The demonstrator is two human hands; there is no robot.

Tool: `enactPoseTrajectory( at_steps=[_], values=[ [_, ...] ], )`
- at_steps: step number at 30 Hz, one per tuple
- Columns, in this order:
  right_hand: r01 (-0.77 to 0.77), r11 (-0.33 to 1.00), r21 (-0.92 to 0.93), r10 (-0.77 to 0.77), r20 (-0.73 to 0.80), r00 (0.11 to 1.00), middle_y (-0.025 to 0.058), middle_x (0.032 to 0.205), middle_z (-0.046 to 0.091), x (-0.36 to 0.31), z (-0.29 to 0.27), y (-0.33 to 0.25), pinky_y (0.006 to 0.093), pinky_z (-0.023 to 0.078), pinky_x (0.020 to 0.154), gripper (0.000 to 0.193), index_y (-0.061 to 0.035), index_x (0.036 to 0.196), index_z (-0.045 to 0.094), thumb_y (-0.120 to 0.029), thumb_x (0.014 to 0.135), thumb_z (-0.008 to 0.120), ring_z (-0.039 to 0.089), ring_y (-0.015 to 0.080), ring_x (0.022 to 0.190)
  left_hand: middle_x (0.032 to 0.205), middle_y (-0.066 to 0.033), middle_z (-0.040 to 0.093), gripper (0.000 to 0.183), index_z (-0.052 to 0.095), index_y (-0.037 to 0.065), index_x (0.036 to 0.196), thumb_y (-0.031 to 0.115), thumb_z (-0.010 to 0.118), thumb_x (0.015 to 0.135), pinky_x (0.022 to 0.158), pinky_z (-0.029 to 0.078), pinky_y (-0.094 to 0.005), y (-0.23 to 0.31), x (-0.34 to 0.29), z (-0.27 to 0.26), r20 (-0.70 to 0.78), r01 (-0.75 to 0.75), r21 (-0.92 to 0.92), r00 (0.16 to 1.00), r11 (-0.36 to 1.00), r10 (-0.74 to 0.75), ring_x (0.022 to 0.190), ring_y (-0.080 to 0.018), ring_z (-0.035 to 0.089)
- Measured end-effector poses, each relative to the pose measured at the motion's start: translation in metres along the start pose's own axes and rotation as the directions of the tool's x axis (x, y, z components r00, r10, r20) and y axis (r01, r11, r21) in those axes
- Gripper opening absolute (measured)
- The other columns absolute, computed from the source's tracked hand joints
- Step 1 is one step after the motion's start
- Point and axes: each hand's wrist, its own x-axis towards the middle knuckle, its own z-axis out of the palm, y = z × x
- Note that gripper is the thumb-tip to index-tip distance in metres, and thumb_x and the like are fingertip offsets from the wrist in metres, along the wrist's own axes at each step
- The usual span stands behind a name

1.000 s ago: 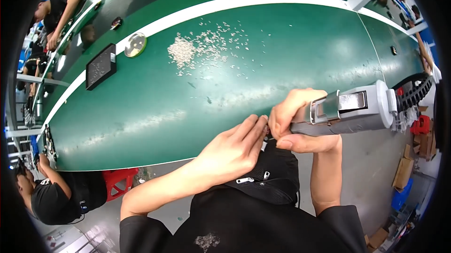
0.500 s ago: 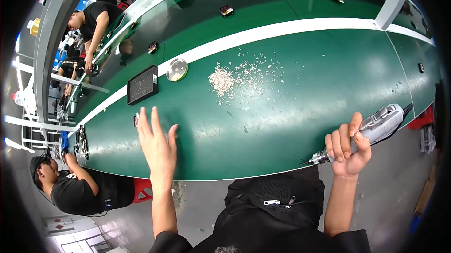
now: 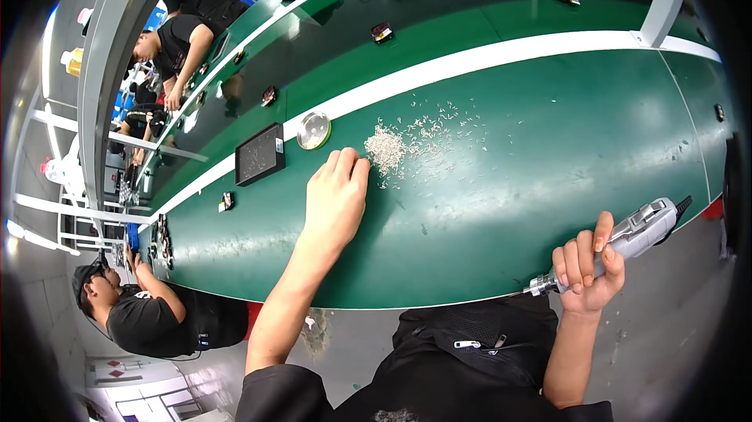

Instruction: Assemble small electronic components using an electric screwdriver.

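Note:
My right hand [image 3: 587,261] is wrapped round a grey electric screwdriver [image 3: 638,232] by the table's near edge, its bit pointing left. My left hand [image 3: 338,187] reaches over the green table, fingers bent down and drawn together at the left edge of a heap of tiny pale pieces [image 3: 386,148], which look like small screws. Its fingertips are hidden behind the hand, so I cannot make out what is between them. Loose pieces are scattered right of the heap. A small dark part [image 3: 226,202] with a pale label lies left of my left hand.
Beyond my left hand are a shallow black tray [image 3: 260,156] with tiny bits in it and a round clear-lidded dish [image 3: 314,131]. Several dark parts lie on the strip past the white rail [image 3: 470,62]. Another person [image 3: 149,304] sits at the left; others work farther off.
My left hand has moved right and away from me to the heap, and its spread fingers have closed together. My right hand still holds the screwdriver. The whole view has shifted slightly.

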Motion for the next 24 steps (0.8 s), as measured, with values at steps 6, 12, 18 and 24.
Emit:
enactPoseTrajectory(
  at_steps=[6, 12, 18, 24],
  values=[
    [0.002, 0.999, 0.045, 0.000, -0.040, 0.999, 0.0001, 0.048, 0.037, -0.007, 0.003, -0.003, 0.0287, 0.039, 0.045, 0.009, -0.0082, 0.087, 0.042, -0.015, 0.089, 0.048, 0.037, 0.0109, 0.037, 0.083, -0.0090, 0.051, 0.016, 0.052, 0.001, 0.084, 0.000, 0.061, 0.071, 0.066, 0.049, -0.0353, 0.000, -0.001, -0.007, 0.090, -0.073, 0.029, 0.993, 0.997, 0.070, 0.078, -0.0242, 0.054],
    [0.047, 0.999, 0.004, -0.046, -0.116, 0.992, -0.0011, 0.049, 0.035, -0.002, 0.010, 0.002, 0.0275, 0.037, 0.048, 0.011, -0.0081, 0.089, 0.042, -0.016, 0.092, 0.049, 0.037, 0.0102, 0.040, 0.068, -0.0100, 0.049, 0.008, 0.046, 0.000, 0.081, -0.001, 0.049, 0.088, 0.057, 0.043, -0.0311, 0.047, -0.030, -0.021, 0.137, 0.314, -0.624, 0.945, 0.715, -0.296, 0.060, -0.0197, 0.048],
    [0.164, 0.984, 0.072, -0.173, 0.139, 0.975, -0.0008, 0.053, 0.041, 0.013, 0.045, 0.001, 0.0284, 0.039, 0.053, 0.009, -0.0083, 0.095, 0.044, -0.017, 0.095, 0.045, 0.043, 0.0106, 0.044, 0.075, -0.0111, 0.054, 0.013, 0.049, -0.001, 0.085, 0.006, 0.048, 0.095, 0.063, 0.046, -0.0282, 0.137, -0.049, -0.034, 0.291, 0.206, -0.919, 0.930, -0.336, -0.225, 0.068, -0.0163, 0.053],
    [0.220, 0.975, -0.015, -0.214, 0.173, 0.961, 0.0000, 0.055, 0.043, 0.010, 0.065, -0.003, 0.0293, 0.040, 0.055, 0.011, -0.0076, 0.098, 0.045, -0.018, 0.097, 0.045, 0.044, 0.0114, 0.045, 0.078, -0.0149, 0.057, 0.012, 0.054, -0.005, 0.090, 0.007, 0.055, 0.093, 0.064, 0.048, -0.0308, 0.168, -0.048, -0.035, 0.328, 0.140, -0.752, 0.927, -0.644, -0.182, 0.068, -0.0188, 0.055]
  ],
)
